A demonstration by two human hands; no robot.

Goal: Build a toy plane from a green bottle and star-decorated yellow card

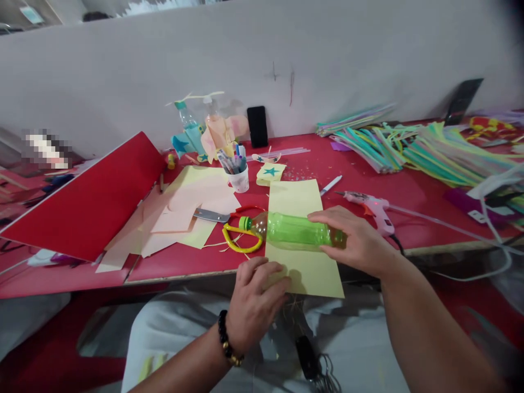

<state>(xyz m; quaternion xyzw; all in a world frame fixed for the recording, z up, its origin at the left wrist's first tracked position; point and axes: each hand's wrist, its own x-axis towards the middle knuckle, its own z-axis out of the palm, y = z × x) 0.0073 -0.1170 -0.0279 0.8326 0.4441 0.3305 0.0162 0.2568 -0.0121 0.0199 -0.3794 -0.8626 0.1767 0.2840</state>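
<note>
A clear green plastic bottle [301, 232] with a green cap lies on its side across a pale yellow sheet of paper [297, 196]. My right hand [354, 237] is closed around the bottle's base end, thumb on the near side. At the sheet's near left edge, my left hand [260, 297] grips the paper with bent fingers; its thumb is hidden. The sheet hangs over the table's front edge. Scissors [241, 234] with red and yellow handles lie by the bottle's cap, blades pointing left.
Cut paper [176, 215] and a raised red board [94, 202] are at left. A cup of pens [238, 177], decorated bottles [204, 131] and a phone [257, 126] stand behind. A pink glue gun [374, 210] with a cord and bundled colored strips [442, 153] lie right.
</note>
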